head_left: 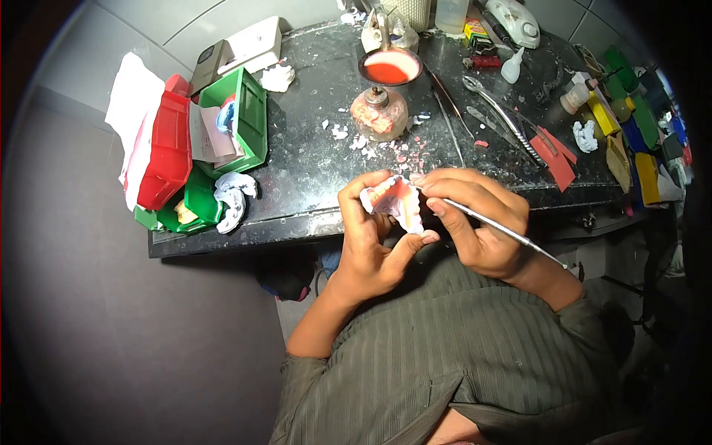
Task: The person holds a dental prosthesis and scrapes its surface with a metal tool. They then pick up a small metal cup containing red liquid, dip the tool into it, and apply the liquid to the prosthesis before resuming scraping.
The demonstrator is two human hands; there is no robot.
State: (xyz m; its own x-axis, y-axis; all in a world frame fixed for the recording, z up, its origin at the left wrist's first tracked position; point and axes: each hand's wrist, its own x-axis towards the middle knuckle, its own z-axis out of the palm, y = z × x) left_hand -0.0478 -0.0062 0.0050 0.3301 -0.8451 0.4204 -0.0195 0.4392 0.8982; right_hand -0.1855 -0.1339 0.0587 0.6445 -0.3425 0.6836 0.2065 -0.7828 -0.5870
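Left grip: My left grip [371,256] closes around a dental model [391,199], fingers on its left side and thumb at its lower right, leaving the hollow, pink-tinted inside facing up.
Right grip: Thumb and fingers of my right grip [486,230] pinch a slim metal tool [504,228], pen-style, its shaft slanting down to the right.
Dental model: Held up at the near edge of the black counter [304,159], between my two grips. The tool's working end reaches its upper right rim; whether it touches, I cannot tell.
Counter middle: A round glass jar [380,115] with a metal cap stands amid pink and white crumbs. Past it shows a dark-rimmed dish [389,67] of red material; its support is unclear.
Near-left corner: White curved casts [233,200] lie beside the green bins [256,122] and a red bin [167,148], which line the left edge.
Right half: A chrome hand tool [504,115] lies aslant among thinner instruments, its lower end close to red-pink sheets [558,167] near the front edge. A crumpled white piece [585,136] sits farther right.
Far edge: A white squeeze bulb [512,67] rests in front of a white device [515,22], toward the far-right corner.
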